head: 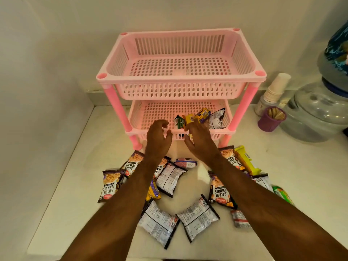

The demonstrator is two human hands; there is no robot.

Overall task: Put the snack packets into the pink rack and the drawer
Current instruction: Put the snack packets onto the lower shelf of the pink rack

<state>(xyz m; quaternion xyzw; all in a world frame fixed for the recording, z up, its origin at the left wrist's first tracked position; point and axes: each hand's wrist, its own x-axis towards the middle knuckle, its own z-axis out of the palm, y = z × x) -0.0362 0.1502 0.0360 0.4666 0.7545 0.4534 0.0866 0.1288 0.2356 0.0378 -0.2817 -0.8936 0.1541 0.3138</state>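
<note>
The pink rack (180,77) stands at the back of the white counter; its top basket holds nothing. At the right of its lower basket (150,113) lie a green packet (178,123), a yellow packet (188,118), a purple-and-yellow packet (203,114) and a silver packet (217,118). My left hand (158,140) hovers at the lower basket's front rim, fingers spread and curled, holding nothing. My right hand (200,140) is beside it, palm open, fingertips reaching over the rim to the yellow packet. Several snack packets, such as salted peanuts (110,185), lie on the counter under my arms. No drawer is in view.
To the right of the rack stand a stack of paper cups (276,87), a purple toothpick holder (271,120) and a large water dispenser (316,113). Walls close in at the left and behind. The counter's front edge (56,249) runs below the packets.
</note>
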